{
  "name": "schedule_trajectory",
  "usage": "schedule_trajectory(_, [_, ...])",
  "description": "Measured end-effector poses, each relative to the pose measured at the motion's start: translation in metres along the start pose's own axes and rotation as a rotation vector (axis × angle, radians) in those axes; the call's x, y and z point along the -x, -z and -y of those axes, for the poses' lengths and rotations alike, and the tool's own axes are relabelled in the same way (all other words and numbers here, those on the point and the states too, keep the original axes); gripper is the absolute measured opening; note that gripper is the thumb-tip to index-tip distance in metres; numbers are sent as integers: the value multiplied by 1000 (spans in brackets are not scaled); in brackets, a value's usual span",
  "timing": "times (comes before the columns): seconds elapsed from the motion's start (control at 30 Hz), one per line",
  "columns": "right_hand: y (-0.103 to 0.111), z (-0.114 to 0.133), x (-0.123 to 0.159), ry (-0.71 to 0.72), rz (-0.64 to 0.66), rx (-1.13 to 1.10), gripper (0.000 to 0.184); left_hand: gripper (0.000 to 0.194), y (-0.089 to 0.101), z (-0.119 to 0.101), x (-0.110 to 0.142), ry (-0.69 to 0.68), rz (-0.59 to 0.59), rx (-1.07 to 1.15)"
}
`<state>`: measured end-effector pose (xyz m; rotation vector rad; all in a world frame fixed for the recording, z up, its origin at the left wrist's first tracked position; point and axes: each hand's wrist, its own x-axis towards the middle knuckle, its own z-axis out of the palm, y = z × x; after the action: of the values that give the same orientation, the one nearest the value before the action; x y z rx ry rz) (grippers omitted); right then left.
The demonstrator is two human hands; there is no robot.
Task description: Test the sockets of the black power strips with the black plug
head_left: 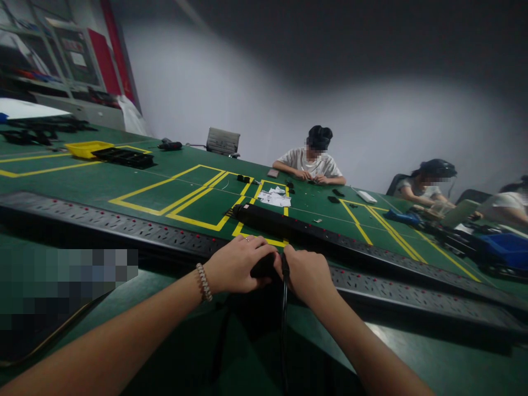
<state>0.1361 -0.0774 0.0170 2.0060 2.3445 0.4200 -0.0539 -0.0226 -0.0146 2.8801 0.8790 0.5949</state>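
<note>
My left hand (239, 265), with a bead bracelet at the wrist, is closed round a small black part (264, 268) right at the near edge of a long black power strip (124, 228). My right hand (307, 275) meets it from the right, fingers curled on the same black part. A black cable (284, 308) hangs down from between the two hands toward me. What the part is exactly stays hidden under my fingers.
A second long black strip (330, 234) lies beyond on the green table with yellow tape lines (193, 192). White papers (274, 198), a yellow tray (84, 148), black trays (124, 157) and blue bins (509, 245) sit further off. Three other people work at the far side.
</note>
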Motion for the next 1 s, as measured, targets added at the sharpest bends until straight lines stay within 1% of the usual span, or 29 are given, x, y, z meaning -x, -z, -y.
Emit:
schedule_trajectory(0.3, [6,1,3,2,72,-5,36,49,-1,-1,0,25,4,32])
schedule_trajectory(0.43, [7,0,5,-15,93,-15,34,48,-1,1,-1,35,26,57])
schedule_trajectory(0.67, [1,-1,5,3,40,-25,34,51,0,3,-4,55,62,62])
schedule_trajectory(0.83, [1,-2,4,-8,50,-28,32,50,2,3,-7,51,91,60])
schedule_trajectory(1.0, [5,-1,5,-17,65,-23,29,49,2,2,-7,40,91,48])
